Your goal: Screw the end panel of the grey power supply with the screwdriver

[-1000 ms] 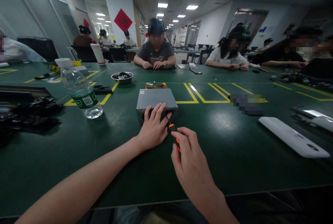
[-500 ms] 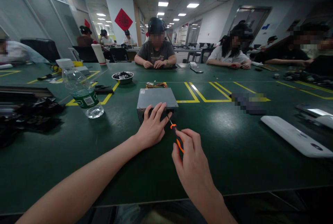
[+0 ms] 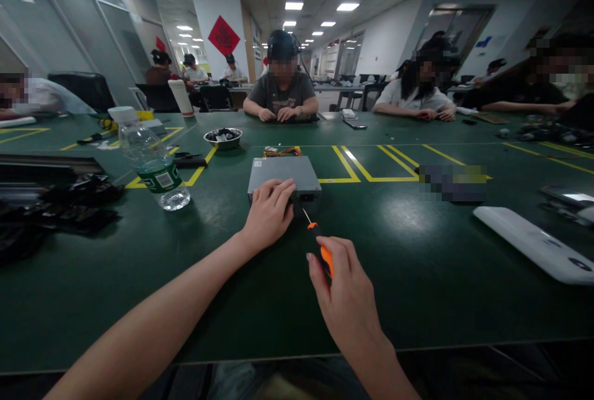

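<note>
A grey metal computer power supply [image 3: 288,169] lies on the green table, its coloured cables [image 3: 282,152] sticking out at the far side. My left hand [image 3: 269,213] grips its near edge, fingers bent over the top and the thumb down along the front face. In my right hand [image 3: 346,282] is a screwdriver [image 3: 325,259] with an orange and black handle, held between thumb and fingers. Its thin shaft points up and left at the front of the power supply, close by my left thumb. Whether the tip touches the box, I cannot tell.
A water bottle [image 3: 162,174] stands to the left, with dark parts [image 3: 60,208] beyond it. Farther back is a metal bowl [image 3: 223,138] of small pieces. At right lies a white elongated device [image 3: 533,245]. A person [image 3: 281,90] sits across the table.
My right hand and the screwdriver have drawn back slightly from the box. My left thumb and fingers have pulled in closer together on its edge. The view has shifted a little.
</note>
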Demonstrator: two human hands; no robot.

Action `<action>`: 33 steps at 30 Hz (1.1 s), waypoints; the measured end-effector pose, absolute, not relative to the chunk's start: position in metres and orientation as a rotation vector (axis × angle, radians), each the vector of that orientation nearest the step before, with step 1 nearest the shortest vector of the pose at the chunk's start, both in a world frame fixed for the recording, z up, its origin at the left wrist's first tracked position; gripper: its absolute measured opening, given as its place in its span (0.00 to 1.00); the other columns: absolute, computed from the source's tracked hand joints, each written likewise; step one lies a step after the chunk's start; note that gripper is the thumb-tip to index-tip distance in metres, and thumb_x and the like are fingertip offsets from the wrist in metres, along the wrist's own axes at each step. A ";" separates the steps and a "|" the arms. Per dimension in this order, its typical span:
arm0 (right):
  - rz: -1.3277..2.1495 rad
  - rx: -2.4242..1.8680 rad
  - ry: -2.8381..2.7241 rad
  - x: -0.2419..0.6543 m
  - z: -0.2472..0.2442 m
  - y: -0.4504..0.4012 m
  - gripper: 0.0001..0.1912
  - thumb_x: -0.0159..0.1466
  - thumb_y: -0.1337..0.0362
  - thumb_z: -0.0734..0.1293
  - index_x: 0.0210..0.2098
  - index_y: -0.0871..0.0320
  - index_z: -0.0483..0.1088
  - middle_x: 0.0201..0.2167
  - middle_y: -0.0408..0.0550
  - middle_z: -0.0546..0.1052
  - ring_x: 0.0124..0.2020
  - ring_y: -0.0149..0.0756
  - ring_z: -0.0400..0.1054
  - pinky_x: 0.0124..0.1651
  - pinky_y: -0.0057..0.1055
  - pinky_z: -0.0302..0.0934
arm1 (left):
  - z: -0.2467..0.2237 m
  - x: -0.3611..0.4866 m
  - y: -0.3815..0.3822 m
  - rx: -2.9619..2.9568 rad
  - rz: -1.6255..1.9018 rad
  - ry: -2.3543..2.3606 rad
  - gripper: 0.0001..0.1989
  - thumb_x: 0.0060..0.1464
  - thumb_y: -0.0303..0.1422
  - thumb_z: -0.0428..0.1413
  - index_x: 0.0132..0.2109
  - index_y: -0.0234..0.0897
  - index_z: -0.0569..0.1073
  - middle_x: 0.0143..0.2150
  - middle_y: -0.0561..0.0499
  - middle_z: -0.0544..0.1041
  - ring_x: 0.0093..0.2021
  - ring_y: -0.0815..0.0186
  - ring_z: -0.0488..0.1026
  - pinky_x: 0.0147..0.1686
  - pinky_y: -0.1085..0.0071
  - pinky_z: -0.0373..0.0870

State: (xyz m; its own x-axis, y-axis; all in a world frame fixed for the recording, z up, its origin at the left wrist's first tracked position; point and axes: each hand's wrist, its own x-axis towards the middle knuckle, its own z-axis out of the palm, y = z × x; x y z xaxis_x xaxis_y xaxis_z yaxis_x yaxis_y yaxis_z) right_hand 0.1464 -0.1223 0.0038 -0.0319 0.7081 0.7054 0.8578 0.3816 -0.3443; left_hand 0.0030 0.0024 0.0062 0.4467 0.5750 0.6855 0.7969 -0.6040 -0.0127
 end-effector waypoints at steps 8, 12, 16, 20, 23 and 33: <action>-0.267 -1.369 -1.771 0.145 0.004 -0.122 0.11 0.66 0.68 0.55 0.46 0.62 0.62 0.38 0.54 0.71 0.38 0.36 0.71 0.34 0.30 0.69 | 0.009 0.002 0.000 -2.339 -0.966 -1.271 0.16 0.56 0.31 0.49 0.52 0.42 0.67 0.58 0.47 0.68 0.59 0.57 0.60 0.53 0.55 0.50; -0.227 -1.447 -1.777 0.147 0.004 -0.123 0.11 0.68 0.63 0.54 0.45 0.61 0.62 0.33 0.50 0.72 0.30 0.34 0.71 0.27 0.27 0.67 | 0.009 0.002 0.001 -2.365 -0.981 -1.281 0.15 0.56 0.33 0.49 0.51 0.43 0.67 0.56 0.47 0.69 0.57 0.57 0.62 0.51 0.56 0.52; -0.226 -1.414 -1.792 0.145 0.004 -0.123 0.11 0.66 0.64 0.56 0.46 0.62 0.62 0.41 0.57 0.70 0.41 0.40 0.70 0.35 0.34 0.70 | 0.010 0.005 0.001 -2.346 -1.012 -1.310 0.13 0.56 0.33 0.50 0.49 0.43 0.68 0.55 0.48 0.70 0.56 0.58 0.62 0.50 0.56 0.51; -0.269 -1.355 -1.812 0.143 0.004 -0.123 0.12 0.65 0.70 0.55 0.47 0.64 0.62 0.40 0.57 0.70 0.43 0.39 0.69 0.41 0.36 0.69 | 0.011 0.008 0.000 -2.322 -1.009 -1.342 0.12 0.56 0.33 0.50 0.48 0.43 0.68 0.54 0.49 0.71 0.55 0.58 0.62 0.49 0.57 0.52; -0.237 -1.370 -1.793 0.145 0.004 -0.123 0.11 0.66 0.69 0.55 0.46 0.64 0.63 0.37 0.54 0.71 0.37 0.36 0.70 0.36 0.33 0.70 | 0.011 0.009 0.000 -2.323 -1.000 -1.341 0.12 0.56 0.33 0.50 0.48 0.43 0.68 0.54 0.50 0.70 0.55 0.59 0.62 0.49 0.57 0.52; -0.269 -1.349 -1.786 0.142 0.004 -0.122 0.10 0.64 0.69 0.56 0.45 0.63 0.62 0.40 0.57 0.70 0.41 0.39 0.70 0.36 0.34 0.70 | 0.012 0.009 0.000 -2.335 -1.000 -1.351 0.12 0.56 0.32 0.50 0.48 0.43 0.68 0.54 0.49 0.70 0.55 0.58 0.62 0.49 0.56 0.51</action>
State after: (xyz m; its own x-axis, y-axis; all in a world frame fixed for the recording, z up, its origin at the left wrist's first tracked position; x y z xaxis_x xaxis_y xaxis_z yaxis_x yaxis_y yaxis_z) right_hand 0.1423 -0.1220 0.0038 -0.0475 0.6812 0.7306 0.8660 0.3926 -0.3097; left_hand 0.0088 -0.0001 0.0117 0.3293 0.6578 0.6774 0.8398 -0.5319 0.1083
